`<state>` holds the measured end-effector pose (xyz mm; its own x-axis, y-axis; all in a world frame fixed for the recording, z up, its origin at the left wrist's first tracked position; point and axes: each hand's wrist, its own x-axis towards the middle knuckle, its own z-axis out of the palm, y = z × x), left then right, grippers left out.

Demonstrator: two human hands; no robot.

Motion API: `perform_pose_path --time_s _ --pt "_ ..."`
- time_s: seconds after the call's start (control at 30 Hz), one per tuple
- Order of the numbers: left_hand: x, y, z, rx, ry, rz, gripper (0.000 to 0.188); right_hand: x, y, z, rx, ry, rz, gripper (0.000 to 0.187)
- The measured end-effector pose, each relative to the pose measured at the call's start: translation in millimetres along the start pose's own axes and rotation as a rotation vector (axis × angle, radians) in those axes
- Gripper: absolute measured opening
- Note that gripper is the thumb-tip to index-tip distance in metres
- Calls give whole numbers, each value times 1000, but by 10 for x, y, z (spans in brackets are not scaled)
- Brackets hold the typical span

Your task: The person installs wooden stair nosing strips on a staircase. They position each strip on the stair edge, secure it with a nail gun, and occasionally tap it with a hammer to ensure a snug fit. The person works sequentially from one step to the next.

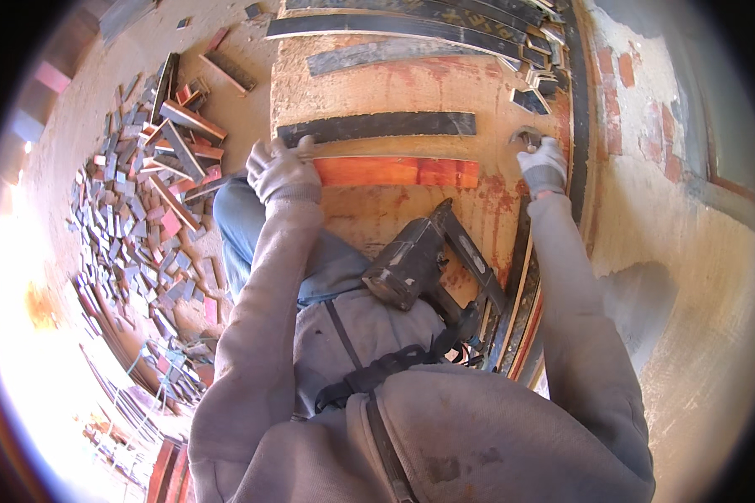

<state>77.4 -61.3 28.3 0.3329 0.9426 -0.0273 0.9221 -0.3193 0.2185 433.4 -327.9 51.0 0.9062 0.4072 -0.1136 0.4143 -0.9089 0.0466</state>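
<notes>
Left hand palm-down at red strip's end, grip unclear. Right arm extended, right hand clasping one round item. One nail gun.

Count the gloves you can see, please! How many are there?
2. One covers the left hand, by the left end of the red-orange board; the other covers the right hand, which holds a small roundish thing.

Two gloved hands; one black nail gun; one red-orange wooden strip; one black strip beside it; one heap of offcuts, its many pieces overlapping too much for me to count.
</notes>
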Motion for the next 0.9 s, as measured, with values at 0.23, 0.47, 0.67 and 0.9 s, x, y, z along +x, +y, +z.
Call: perform_pose_path --time_s 0.23,0.47,0.67,0.9 --pt "-274 120 167 -127 -150 885 69 -729 -249 -510 1185 -363 162 24" --pt "-45 259 79 -5 -367 988 70 -1616 -746 -963 876 -432 -59 30" --pt "18 263 -21 -268 -368 876 39 -1718 -947 -1052 998 -166 -510 38" --pt "-31 480 100 -129 -111 689 24 -1528 -1135 -845 855 165 -630 32"
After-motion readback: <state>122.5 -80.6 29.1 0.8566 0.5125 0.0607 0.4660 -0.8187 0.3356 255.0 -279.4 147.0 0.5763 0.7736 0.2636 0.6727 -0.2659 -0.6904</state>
